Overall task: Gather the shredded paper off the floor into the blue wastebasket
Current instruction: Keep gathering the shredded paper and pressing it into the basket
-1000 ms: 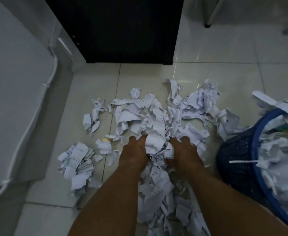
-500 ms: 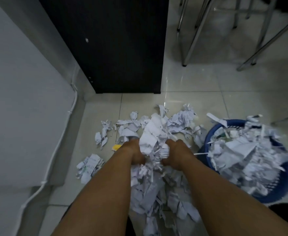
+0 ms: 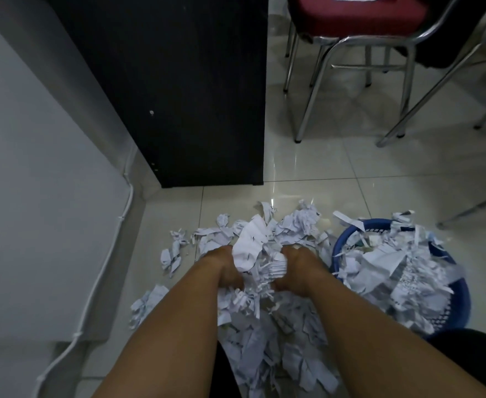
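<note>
White shredded paper (image 3: 267, 334) lies heaped on the pale floor tiles between my forearms and spreads ahead of them. My left hand (image 3: 227, 268) and my right hand (image 3: 299, 268) press a bundle of shreds (image 3: 253, 251) between them, lifted above the heap. The blue wastebasket (image 3: 448, 308) stands just right of my right hand, piled over its rim with paper. Smaller scraps (image 3: 173, 254) lie apart to the left.
A black cabinet panel (image 3: 184, 90) stands ahead on the floor. A grey wall with a white cable (image 3: 112, 254) runs along the left. A chrome-legged chair with a red seat (image 3: 356, 12) stands at the back right on the glossy tiles.
My hands have lifted the paper bundle up from the heap while my view rose and pulled back. The chair and more of the wastebasket have come into sight.
</note>
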